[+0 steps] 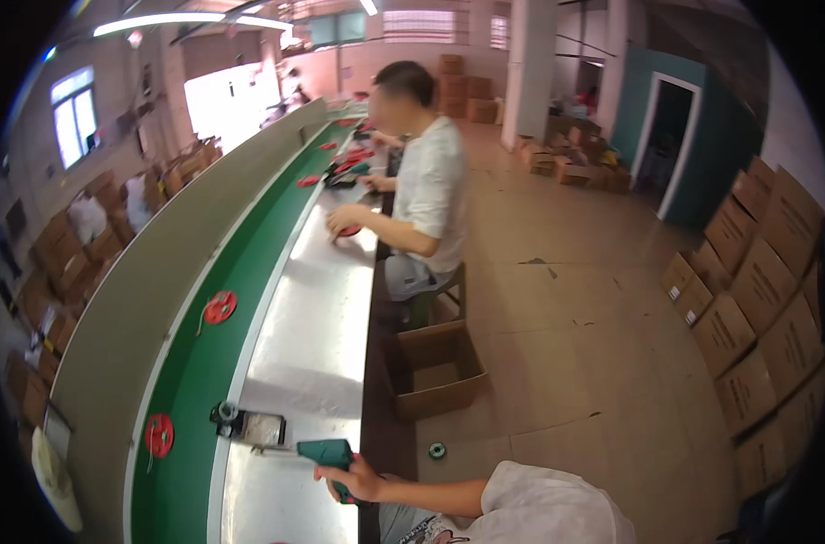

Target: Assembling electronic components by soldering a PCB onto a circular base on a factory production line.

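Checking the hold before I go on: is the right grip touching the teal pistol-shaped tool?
Touching. The head view shows the right grip wrapped around the teal pistol-shaped tool, with no gap visible.

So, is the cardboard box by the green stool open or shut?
Open: the cardboard box has its top uncovered, with its inside walls showing.

Green pistol-shaped tool [325, 451], pointing left, over metal bench [308, 335].

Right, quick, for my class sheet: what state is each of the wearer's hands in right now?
Left hand: out of view, so its state cannot be told.
Right hand: closed around a green pistol-shaped tool.
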Available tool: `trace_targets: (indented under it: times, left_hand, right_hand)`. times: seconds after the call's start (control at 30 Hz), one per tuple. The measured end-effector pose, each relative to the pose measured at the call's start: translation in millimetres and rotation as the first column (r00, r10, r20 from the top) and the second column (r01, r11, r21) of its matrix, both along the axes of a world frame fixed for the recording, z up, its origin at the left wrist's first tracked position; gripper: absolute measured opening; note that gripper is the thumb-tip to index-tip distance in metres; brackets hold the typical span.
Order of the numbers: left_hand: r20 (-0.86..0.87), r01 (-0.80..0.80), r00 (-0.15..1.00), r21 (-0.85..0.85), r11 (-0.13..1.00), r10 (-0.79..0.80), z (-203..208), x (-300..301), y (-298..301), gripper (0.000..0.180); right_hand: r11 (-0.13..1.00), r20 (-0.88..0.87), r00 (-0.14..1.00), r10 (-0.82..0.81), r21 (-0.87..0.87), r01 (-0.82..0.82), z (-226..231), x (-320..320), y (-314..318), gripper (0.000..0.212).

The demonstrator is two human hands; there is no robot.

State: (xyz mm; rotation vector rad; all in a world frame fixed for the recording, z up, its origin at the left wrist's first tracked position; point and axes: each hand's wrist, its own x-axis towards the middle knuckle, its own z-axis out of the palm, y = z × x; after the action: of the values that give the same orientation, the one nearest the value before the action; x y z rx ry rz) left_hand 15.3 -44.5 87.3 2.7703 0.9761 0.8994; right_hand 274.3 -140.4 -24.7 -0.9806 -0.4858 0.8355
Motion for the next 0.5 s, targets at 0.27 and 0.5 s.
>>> trace_targets:
  times: [0.27, 0.5]
  left_hand:
    - [0.007, -0.016, 1.000, -0.089, 0.996, 0.016, -2.6, 23.4, 121.0, 0.040]
    - [-0.183, -0.368, 0.910, 0.051, 0.928, 0.371, -8.4, 65.8, 259.7, 0.048]
  right_hand:
    - [0.950, 0.028, 0.951, -0.309, -0.031, 0.309, 24.6, 11.4, -7.3, 0.029]
    - [0.958, -0.020, 0.958, -0.284, 0.043, 0.285, 3.0, 1.1, -4.1, 0.032]
